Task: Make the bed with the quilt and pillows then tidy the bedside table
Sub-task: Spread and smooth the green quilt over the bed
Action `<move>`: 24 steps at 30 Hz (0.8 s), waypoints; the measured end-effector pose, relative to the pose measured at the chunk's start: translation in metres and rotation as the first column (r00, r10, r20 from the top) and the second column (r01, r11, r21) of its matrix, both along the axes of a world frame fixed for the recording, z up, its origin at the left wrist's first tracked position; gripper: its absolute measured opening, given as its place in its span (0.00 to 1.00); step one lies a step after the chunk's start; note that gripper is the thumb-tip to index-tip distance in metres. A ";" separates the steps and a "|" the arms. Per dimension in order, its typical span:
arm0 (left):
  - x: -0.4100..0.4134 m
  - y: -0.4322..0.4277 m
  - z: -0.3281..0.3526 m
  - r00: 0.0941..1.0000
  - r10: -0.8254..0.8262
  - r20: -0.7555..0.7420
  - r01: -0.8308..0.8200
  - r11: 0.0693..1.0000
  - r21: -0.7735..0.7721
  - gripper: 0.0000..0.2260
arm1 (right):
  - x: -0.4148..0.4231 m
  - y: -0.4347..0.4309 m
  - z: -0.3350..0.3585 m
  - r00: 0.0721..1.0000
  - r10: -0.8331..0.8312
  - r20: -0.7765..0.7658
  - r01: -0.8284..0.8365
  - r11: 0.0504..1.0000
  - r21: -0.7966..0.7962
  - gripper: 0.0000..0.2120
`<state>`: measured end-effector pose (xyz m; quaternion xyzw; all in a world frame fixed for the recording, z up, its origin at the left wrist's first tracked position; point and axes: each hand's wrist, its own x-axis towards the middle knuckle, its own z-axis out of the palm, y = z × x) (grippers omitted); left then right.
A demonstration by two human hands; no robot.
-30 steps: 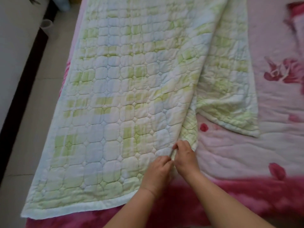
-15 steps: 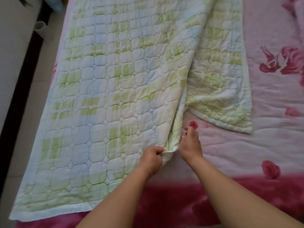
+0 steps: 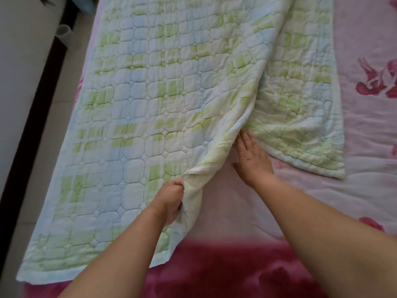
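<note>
A pale green and white checked quilt (image 3: 150, 108) lies folded lengthwise on the left half of the bed. Its upper layer overlaps a lower layer (image 3: 300, 108) that spreads to the right. My left hand (image 3: 170, 201) grips the bunched near edge of the upper layer. My right hand (image 3: 251, 155) lies flat with straight fingers on the pink sheet, fingertips reaching into the gap between the two layers. No pillows or bedside table are in view.
The bed carries a pink sheet with red flower prints (image 3: 365, 190) and a dark pink plush band (image 3: 257, 272) along the near edge. Tiled floor (image 3: 53, 117) runs along the left, beside a white wall with a dark skirting strip (image 3: 30, 130). A pale cup (image 3: 63, 31) stands on the floor.
My hands, first together at the quilt's edge, have parted. The left one keeps its grip on the edge; the right one has slid forward, flat, toward the gap under the upper layer.
</note>
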<state>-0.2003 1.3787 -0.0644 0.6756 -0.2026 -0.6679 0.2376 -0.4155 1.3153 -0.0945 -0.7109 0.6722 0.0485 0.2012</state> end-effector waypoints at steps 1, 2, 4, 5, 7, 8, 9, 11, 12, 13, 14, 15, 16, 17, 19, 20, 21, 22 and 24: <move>0.005 -0.001 -0.003 0.992 0.121 0.028 -0.121 0.993 0.004 0.10 | 0.004 -0.005 -0.001 0.999 0.033 -0.018 -0.032 0.999 0.015 0.40; 0.009 -0.002 -0.008 0.963 0.257 0.078 -0.258 0.966 0.009 0.09 | 0.006 -0.011 -0.003 0.998 0.060 -0.031 -0.059 0.998 0.031 0.40; 0.020 -0.006 -0.017 0.838 0.508 0.199 -0.518 0.855 -0.002 0.11 | 0.011 -0.023 -0.007 0.993 0.106 -0.050 -0.103 0.993 0.059 0.39; 0.027 -0.008 -0.022 0.756 0.602 0.257 -0.618 0.786 -0.026 0.13 | 0.012 -0.029 -0.009 0.990 0.132 -0.054 -0.128 0.989 0.073 0.38; 0.033 -0.015 -0.027 0.650 0.675 0.349 -0.704 0.708 -0.058 0.14 | 0.015 -0.040 -0.015 0.983 0.176 -0.047 -0.173 0.983 0.066 0.36; 0.035 -0.019 -0.031 0.623 0.684 0.378 -0.720 0.691 -0.065 0.15 | 0.019 -0.045 -0.020 0.981 0.189 -0.039 -0.188 0.981 0.040 0.34; 0.037 -0.022 -0.037 0.611 0.685 0.397 -0.727 0.684 -0.062 0.15 | 0.021 -0.050 -0.025 0.981 0.191 -0.030 -0.191 0.982 0.000 0.32; 0.040 -0.029 -0.043 0.584 0.713 0.388 -0.766 0.642 -0.025 0.13 | 0.027 -0.061 -0.032 0.982 0.189 -0.006 -0.189 0.979 -0.073 0.26; 0.041 -0.030 -0.044 0.578 0.725 0.375 -0.784 0.621 0.008 0.11 | 0.029 -0.066 -0.034 0.983 0.185 0.003 -0.184 0.979 -0.090 0.22; 0.044 -0.032 -0.047 0.581 0.727 0.366 -0.791 0.609 0.047 0.10 | 0.032 -0.070 -0.036 0.984 0.178 0.006 -0.177 0.980 -0.093 0.19; 0.043 -0.033 -0.047 0.580 0.734 0.353 -0.799 0.597 0.070 0.10 | 0.033 -0.073 -0.036 0.985 0.171 -0.003 -0.170 0.981 -0.093 0.16; 0.046 -0.033 -0.048 0.589 0.726 0.355 -0.792 0.605 0.077 0.11 | 0.034 -0.078 -0.037 0.986 0.167 -0.020 -0.168 0.981 -0.096 0.14; 0.046 -0.035 -0.047 0.597 0.719 0.356 -0.785 0.614 0.077 0.12 | 0.034 -0.083 -0.036 0.985 0.165 -0.046 -0.169 0.981 -0.100 0.13; 0.047 -0.035 -0.049 0.624 0.686 0.374 -0.757 0.649 0.073 0.14 | 0.034 -0.088 -0.035 0.983 0.169 -0.078 -0.176 0.980 -0.095 0.12; 0.048 -0.037 -0.049 0.663 0.654 0.364 -0.721 0.689 0.074 0.16 | 0.033 -0.093 -0.031 0.976 0.179 -0.126 -0.187 0.981 -0.053 0.11; 0.046 -0.036 -0.049 0.665 0.653 0.364 -0.719 0.690 0.075 0.16 | 0.032 -0.092 -0.027 0.971 0.184 -0.150 -0.190 0.981 -0.027 0.11; 0.045 -0.036 -0.050 0.674 0.637 0.374 -0.703 0.708 0.062 0.15 | 0.031 -0.087 -0.023 0.963 0.197 -0.186 -0.199 0.980 0.010 0.11; 0.043 -0.035 -0.052 0.675 0.623 0.395 -0.690 0.723 0.037 0.15 | 0.028 -0.079 -0.019 0.947 0.221 -0.231 -0.211 0.975 0.069 0.12; 0.043 -0.033 -0.052 0.685 0.606 0.404 -0.666 0.746 0.012 0.15 | 0.019 -0.057 -0.016 0.899 0.281 -0.336 -0.210 0.950 0.232 0.14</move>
